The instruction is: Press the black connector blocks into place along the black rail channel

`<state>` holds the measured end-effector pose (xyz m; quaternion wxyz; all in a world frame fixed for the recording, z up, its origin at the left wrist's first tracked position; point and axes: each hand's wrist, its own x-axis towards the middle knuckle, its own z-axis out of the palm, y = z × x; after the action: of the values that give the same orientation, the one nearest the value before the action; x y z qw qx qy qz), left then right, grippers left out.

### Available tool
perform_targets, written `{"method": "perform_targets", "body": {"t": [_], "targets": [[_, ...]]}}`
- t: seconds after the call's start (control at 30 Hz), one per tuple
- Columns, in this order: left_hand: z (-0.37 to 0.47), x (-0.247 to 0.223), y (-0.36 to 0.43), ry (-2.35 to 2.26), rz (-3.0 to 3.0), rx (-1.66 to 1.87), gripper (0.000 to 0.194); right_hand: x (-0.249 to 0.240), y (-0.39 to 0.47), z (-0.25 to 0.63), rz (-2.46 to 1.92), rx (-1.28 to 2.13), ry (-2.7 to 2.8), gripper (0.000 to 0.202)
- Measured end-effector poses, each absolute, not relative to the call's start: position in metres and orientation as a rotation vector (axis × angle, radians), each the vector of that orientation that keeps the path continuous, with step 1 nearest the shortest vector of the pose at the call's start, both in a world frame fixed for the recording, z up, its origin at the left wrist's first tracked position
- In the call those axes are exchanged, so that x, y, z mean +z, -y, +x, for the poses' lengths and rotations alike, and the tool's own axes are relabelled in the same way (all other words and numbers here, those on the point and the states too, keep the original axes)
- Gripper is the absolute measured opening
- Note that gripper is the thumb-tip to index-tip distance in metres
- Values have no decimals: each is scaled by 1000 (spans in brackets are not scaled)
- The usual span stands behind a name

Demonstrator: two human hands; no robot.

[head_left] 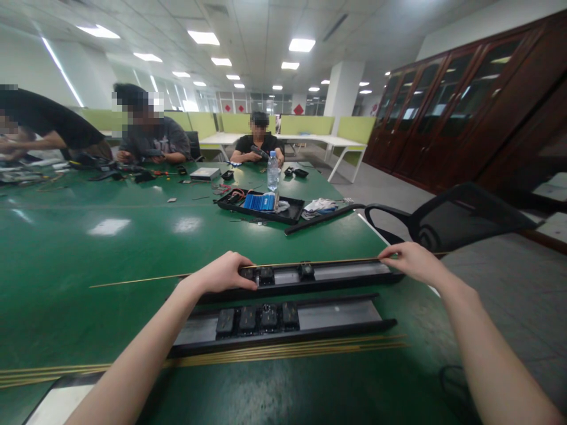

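A thin yellow rod (142, 280) lies along the far rim of the farther black channel (341, 281) and sticks out well past its left end. My left hand (224, 273) is closed at that rim, its fingers on the rod and its thumb down inside the channel, beside small black blocks (266, 275). At the channel's right end, my right hand (410, 260) pinches the rod between thumb and fingertips. Nearer to me lies a second black channel (339, 311) with a grey bed and a row of several black blocks (247, 319). My left forearm hides part of its left end.
Several loose yellow rods (283, 352) lie along the near side. Beyond the channels are a black tray (292, 209) with a blue part, a water bottle (272, 171) and a black strip (319, 219). Co-workers sit across the green table (110, 251). A chair (465, 218) stands right.
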<state>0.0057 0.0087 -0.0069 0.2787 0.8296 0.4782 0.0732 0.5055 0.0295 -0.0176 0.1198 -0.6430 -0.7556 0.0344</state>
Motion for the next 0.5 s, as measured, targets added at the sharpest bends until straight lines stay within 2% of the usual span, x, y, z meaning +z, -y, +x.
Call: {"method": "perform_targets", "body": {"t": [0.3, 0.5], "targets": [[6, -5, -7, -1268, 2213, 224, 48, -16, -24, 446, -1670, 100, 2372, 23], [5, -6, -7, -1273, 2225, 219, 49, -20, -10, 392, -1452, -92, 2462, 25]]}}
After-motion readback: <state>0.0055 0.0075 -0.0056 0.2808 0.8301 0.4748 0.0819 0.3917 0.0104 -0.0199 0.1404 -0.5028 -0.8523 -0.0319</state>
